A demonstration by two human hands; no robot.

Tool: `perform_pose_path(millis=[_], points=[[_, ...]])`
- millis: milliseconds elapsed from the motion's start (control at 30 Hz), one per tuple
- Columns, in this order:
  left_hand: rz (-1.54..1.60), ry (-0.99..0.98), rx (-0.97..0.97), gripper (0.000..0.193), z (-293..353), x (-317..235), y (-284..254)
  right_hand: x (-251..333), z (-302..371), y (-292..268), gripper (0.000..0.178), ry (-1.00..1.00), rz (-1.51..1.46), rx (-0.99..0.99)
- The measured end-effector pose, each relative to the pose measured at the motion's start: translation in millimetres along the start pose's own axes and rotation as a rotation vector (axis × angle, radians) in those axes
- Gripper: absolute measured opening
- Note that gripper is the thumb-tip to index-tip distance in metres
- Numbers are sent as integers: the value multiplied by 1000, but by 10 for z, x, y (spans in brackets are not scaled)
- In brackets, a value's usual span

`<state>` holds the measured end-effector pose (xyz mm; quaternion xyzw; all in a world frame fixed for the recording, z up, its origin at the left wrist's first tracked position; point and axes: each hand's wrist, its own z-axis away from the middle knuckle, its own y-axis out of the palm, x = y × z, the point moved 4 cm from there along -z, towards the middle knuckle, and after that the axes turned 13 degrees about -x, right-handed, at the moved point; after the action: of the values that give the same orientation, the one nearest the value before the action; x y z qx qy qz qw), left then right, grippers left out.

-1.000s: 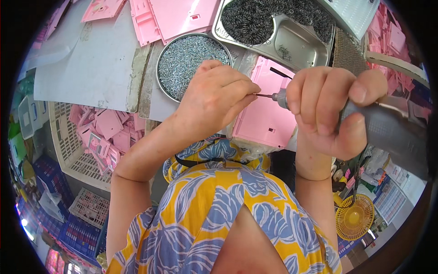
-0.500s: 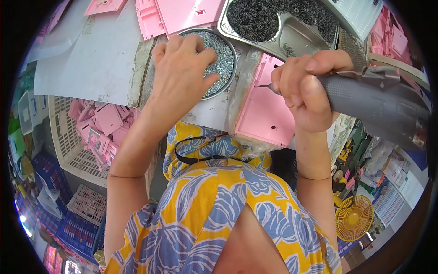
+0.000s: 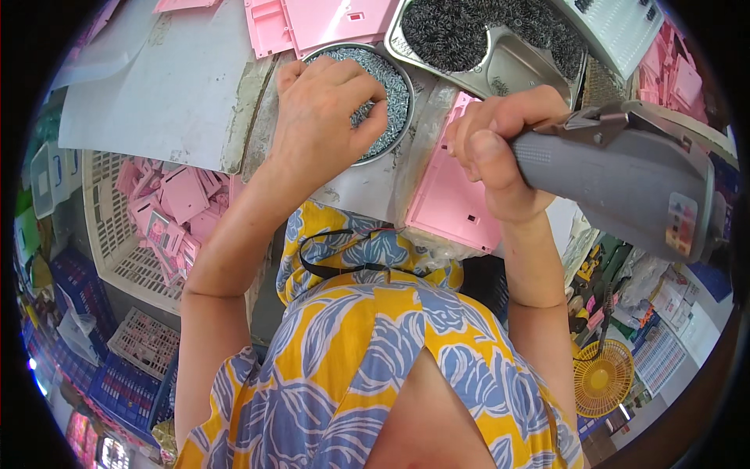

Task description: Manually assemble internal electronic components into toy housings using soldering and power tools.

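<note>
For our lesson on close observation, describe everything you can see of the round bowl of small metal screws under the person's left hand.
The round bowl is shallow, of shiny grey metal with a thin rolled rim. It is filled with a heap of tiny silvery screws. It sits flat on the worktable, beside a pink plastic panel and just below a metal tray of darker pieces. The left hand lies over its left half, fingers curled down into the screws, hiding much of it.

Small assembly workshop: bowl of screws (image 3: 388, 86) under the fingers (image 3: 336, 94), pink plastic parts (image 3: 176, 207) crated beside the desk (image 3: 156, 94), electric screwdriver (image 3: 625, 187).
</note>
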<state>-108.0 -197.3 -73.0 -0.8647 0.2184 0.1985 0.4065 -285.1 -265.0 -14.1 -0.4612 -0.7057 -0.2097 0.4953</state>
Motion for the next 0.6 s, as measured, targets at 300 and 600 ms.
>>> perform_pose_path(millis=[300,600], points=[[159,122,96,11,104,-350,25,91,-139,-21,20,21,-411,-4],[343,83,78,10,172,-542,14,448,39,-36,25,67,-410,-28]])
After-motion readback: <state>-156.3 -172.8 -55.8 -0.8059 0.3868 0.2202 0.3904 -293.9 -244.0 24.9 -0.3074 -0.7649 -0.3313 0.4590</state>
